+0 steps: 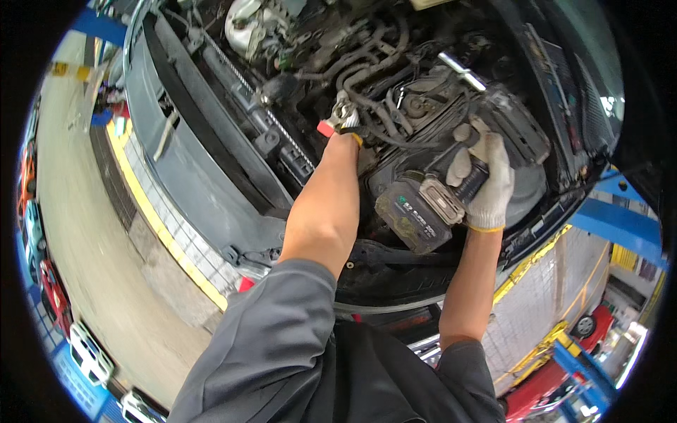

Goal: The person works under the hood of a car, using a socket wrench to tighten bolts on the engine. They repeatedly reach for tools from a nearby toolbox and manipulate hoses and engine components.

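In my right hand [493,176], in a pale work glove with a yellow cuff edge, is a dark cordless impact wrench [515,123]. My fingers wrap round its grip. A worn battery pack [415,215] sits at the handle's base, and a long chrome socket piece [462,71] points from the head towards the far left. My left hand [344,116] reaches down among the hoses of the engine bay, beside a small red piece [326,128]. It is small and foreshortened, so its fingers and anything in them cannot be made out.
Curved black hoses [381,116] and engine parts fill the bay. The grey front panel [211,180] of the car runs along the left. Blue lift arms [620,225] stand at the right, and yellow lines [166,229] mark the floor. Several cars are parked around.
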### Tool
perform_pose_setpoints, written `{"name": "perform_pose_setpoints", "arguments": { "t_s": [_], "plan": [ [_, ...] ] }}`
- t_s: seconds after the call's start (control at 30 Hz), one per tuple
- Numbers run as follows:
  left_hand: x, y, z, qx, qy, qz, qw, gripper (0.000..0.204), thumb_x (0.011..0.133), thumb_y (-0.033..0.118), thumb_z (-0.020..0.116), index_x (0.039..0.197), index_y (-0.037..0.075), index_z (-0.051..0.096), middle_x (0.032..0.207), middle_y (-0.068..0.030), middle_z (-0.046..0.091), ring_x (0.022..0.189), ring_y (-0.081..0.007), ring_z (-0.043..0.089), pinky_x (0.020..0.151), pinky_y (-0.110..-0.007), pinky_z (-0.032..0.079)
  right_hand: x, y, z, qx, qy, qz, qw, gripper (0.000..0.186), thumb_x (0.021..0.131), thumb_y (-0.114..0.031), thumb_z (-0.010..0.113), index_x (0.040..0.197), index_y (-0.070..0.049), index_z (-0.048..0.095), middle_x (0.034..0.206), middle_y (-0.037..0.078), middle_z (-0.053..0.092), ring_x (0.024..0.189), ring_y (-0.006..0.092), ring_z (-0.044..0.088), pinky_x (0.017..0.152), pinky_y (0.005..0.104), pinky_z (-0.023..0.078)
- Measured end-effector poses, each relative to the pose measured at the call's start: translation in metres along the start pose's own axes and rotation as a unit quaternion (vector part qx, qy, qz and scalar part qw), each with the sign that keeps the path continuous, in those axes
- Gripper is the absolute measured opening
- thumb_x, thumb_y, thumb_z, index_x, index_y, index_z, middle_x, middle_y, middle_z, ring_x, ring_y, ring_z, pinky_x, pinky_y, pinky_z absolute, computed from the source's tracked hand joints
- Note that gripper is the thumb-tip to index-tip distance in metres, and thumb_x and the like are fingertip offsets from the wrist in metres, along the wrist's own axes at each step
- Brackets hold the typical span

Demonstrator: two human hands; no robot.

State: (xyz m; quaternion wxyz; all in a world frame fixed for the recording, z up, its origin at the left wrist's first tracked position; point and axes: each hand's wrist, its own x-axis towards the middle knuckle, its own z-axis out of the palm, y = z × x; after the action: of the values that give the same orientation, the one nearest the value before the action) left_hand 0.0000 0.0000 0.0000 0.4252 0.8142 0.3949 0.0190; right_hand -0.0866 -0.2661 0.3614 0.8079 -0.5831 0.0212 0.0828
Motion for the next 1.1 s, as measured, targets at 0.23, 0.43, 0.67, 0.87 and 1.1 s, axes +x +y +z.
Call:
{"name": "perform_pose_setpoints", "arguments": {
  "t_s": [0.23,0.43,0.67,0.87,1.1],
  "plan": [
    [0.025,0.007,-0.100,-0.275,-0.414,0.167,0.852,0.054,0.105,0.024,0.072,0.156,0.008,0.064,0.154,-0.0114,0.072,0.138,-0.0287,0.068,0.120,-0.043,0.054,-0.013,-0.020,0.019,0.042,0.004,0.015,0.999,0.050,0.119,-0.039,0.062,0.143,0.003,0.071,0.085,0.012,0.071,0.061,0.0198,0.061,0.058,0.0340,0.053],
    [-0.074,0.154,-0.223,-0.153,-0.408,0.047,0.899,0.053,0.107,0.035,0.074,0.148,0.001,0.068,0.133,-0.0103,0.081,0.121,-0.0294,0.075,0.110,-0.040,0.056,-0.014,-0.018,-0.010,0.041,0.028,-0.007,0.999,0.051,0.113,-0.040,0.073,0.138,0.004,0.074,0.101,0.015,0.080,0.064,0.0166,0.067,0.058,0.0332,0.058],
    [-0.137,0.158,-0.375,0.110,-0.224,0.400,0.882,0.047,0.114,0.041,0.059,0.144,0.009,0.075,0.141,-0.0226,0.077,0.132,-0.0432,0.072,0.113,-0.045,0.055,-0.017,-0.018,0.003,0.034,0.033,-0.002,0.999,0.049,0.113,-0.042,0.072,0.134,0.002,0.077,0.090,0.010,0.078,0.062,0.0152,0.065,0.058,0.0327,0.057],
    [-0.129,0.103,-0.413,0.193,-0.165,0.540,0.803,0.027,0.107,0.028,0.071,0.115,0.005,0.082,0.116,-0.0149,0.083,0.104,-0.0399,0.080,0.090,-0.047,0.063,-0.014,-0.013,0.007,0.046,0.063,0.005,0.997,0.044,0.115,-0.041,0.070,0.135,-0.002,0.075,0.090,0.008,0.077,0.062,0.0136,0.064,0.057,0.0304,0.055],
    [-0.107,0.085,-0.396,0.103,-0.061,0.584,0.803,0.011,0.101,0.020,0.073,0.102,0.013,0.083,0.104,-0.0045,0.083,0.085,-0.0299,0.080,0.072,-0.042,0.063,-0.009,-0.018,0.015,0.001,0.128,0.020,0.992,0.045,0.115,-0.044,0.068,0.135,-0.004,0.077,0.095,0.008,0.080,0.062,0.0154,0.065,0.054,0.0319,0.055]
  ]
}}
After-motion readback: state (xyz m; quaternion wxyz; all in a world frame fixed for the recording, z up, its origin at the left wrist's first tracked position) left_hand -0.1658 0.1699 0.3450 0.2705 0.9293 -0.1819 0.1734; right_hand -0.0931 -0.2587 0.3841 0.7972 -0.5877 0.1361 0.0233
